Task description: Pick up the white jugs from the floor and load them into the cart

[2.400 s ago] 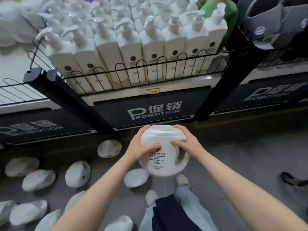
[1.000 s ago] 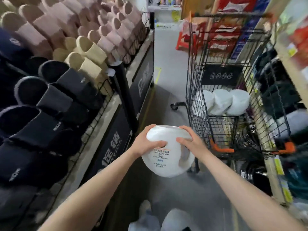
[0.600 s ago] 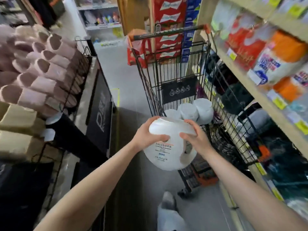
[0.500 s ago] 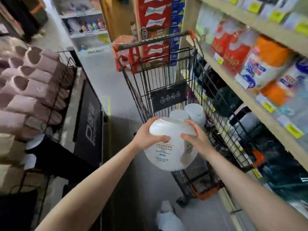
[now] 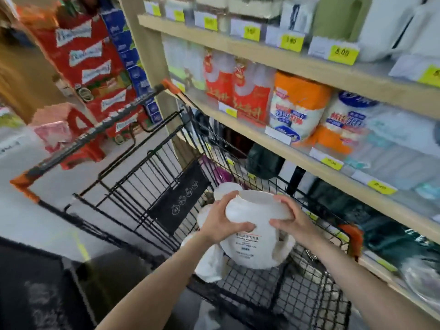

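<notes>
The white jug [image 5: 252,236] hangs over the open basket of the black wire cart [image 5: 152,177], toward its right side, printed label facing the person. Both hands clamp it near the top: the left hand [image 5: 220,221] wraps the left shoulder with the thumb across the front, the right hand [image 5: 289,222] curls round the right side, fingers spread over the rim.

Under and behind the held jug, other white jugs [image 5: 209,260] already lie in the basket; at least 2 show, one at the lower left of the held jug and one peeking out behind it near the dark child-seat flap [image 5: 179,198]. How many there are in all I cannot tell, since the hands and jug cover them.

The cart's orange-tipped handle bar [image 5: 95,132] runs across its far end. Close along the cart's right side stands a wooden shelf unit [image 5: 297,65], its boards carrying wrapped paper rolls [image 5: 295,108] and yellow price tags [image 5: 341,53]. Beyond the cart's far end rises a stack of red cartons [image 5: 95,75]. The picture is motion-blurred at its edges.
</notes>
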{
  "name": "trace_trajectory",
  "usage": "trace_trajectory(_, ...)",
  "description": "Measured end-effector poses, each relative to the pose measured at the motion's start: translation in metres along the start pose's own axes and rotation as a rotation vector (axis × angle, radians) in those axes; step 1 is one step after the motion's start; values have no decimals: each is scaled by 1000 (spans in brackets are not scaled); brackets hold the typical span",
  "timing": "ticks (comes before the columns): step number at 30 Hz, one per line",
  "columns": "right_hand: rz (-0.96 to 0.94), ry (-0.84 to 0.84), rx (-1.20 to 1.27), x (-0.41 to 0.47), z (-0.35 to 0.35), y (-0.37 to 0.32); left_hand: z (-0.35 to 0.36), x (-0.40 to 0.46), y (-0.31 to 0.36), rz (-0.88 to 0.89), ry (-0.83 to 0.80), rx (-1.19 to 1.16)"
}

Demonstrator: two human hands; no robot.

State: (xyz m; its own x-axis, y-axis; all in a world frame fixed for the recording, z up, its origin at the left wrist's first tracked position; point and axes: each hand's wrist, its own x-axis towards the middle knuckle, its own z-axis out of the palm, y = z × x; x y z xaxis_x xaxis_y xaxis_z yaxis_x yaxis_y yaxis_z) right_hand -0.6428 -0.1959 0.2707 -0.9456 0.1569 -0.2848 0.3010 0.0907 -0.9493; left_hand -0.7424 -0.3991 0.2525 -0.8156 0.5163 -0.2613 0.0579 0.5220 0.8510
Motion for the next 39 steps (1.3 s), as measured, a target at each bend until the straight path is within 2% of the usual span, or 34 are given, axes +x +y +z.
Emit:
trace_trajectory(5,106,178,-14,18,-3,16,6,64,-24,105,-240,106)
trace_trajectory(10,287,129,-54,33,-12,69,31,111,-47,233,-442,158)
trace_trajectory(13,370,193,-132,44,-15,116,57,137,-69,258,-533,213)
trace_trajectory(19,369,335,-143,60,-11,195,106,178,-108,303,-649,384)
trace_trajectory(25,280,486,-323,79,11,229,120,202,-132,456,-605,552)
trace_trajectory(28,332,562,-332,85,17,233,93,209,-145,584,-400,656)
trace_trajectory(30,341,564,-331,85,17,232,70,215,-159,496,-281,790)
trace_trajectory(32,333,549,-338,85,18,230,58,217,-171,347,-265,910)
trace_trajectory(39,376,511,-419,89,20,225,57,222,-175,315,-325,996)
